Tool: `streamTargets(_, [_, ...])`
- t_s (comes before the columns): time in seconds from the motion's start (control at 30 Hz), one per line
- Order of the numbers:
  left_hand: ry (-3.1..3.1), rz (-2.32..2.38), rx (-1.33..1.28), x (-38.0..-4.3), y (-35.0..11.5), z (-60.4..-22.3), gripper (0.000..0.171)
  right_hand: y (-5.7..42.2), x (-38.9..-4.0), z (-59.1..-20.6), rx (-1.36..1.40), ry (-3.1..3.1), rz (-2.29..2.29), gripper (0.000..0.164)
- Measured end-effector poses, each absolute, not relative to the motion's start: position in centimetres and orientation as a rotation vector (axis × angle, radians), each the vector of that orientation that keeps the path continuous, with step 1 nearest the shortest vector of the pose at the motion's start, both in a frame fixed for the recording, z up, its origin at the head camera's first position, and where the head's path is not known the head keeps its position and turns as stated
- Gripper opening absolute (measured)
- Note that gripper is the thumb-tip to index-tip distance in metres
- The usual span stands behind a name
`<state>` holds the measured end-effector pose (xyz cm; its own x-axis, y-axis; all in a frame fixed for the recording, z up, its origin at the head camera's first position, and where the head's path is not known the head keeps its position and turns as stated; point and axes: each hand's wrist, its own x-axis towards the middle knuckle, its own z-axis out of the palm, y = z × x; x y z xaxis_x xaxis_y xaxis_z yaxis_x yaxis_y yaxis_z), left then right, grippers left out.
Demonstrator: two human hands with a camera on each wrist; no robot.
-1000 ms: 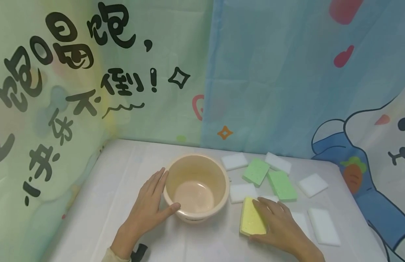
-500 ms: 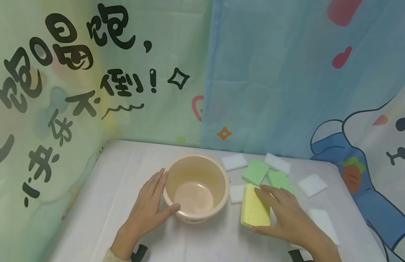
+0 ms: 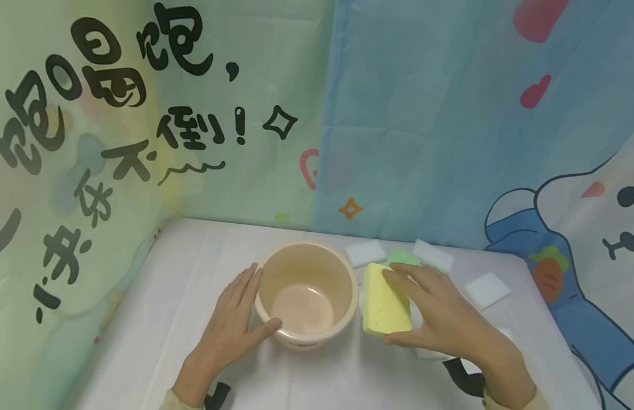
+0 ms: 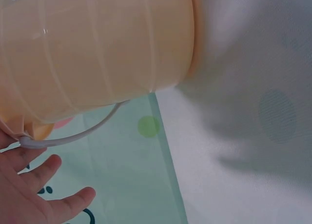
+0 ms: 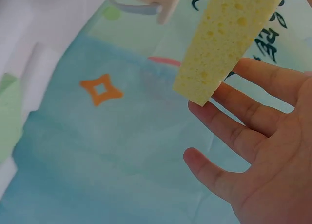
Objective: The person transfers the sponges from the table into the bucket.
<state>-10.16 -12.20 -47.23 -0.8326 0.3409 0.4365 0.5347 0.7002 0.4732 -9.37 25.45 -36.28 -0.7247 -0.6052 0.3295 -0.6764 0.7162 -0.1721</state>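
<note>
A beige bucket [image 3: 307, 307] stands upright on the white table, its mouth facing up and nothing showing inside. My left hand [image 3: 235, 322] rests against its left side, thumb at the front rim and fingers fairly straight; the left wrist view shows the bucket's ribbed wall [image 4: 97, 48] and grey handle [image 4: 83, 136] beside spread fingers. Between thumb and fingertips my right hand [image 3: 440, 313] pinches a yellow sponge [image 3: 386, 302], raised above the table just right of the bucket. In the right wrist view the porous sponge [image 5: 224, 43] hangs at the fingertips.
White foam pads [image 3: 488, 290] lie scattered on the right of the table, with a green sponge [image 3: 403, 257] among them, partly hidden by my right hand. Printed curtains [image 3: 424, 142] rise along the back and left edges. Dark straps [image 3: 462, 378] circle both wrists.
My right hand has lifted the yellow sponge off the table and brought it up and slightly left, toward the bucket. My left hand and the bucket have stayed in place.
</note>
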Motion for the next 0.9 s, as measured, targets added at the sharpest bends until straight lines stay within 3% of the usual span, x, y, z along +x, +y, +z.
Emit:
streamTargets(0.47, [-2.595, -0.874, -0.694, -10.2, -12.3, -47.2, 0.094, 19.0, -12.8, -35.2, 1.196, -2.688, 0.473, 0.096])
streamTargets(0.9, [-2.609, -0.873, -0.684, -10.3, -12.3, -47.4, 0.096, 13.2, -14.7, -36.8, 1.267, -2.802, 0.425, 0.088])
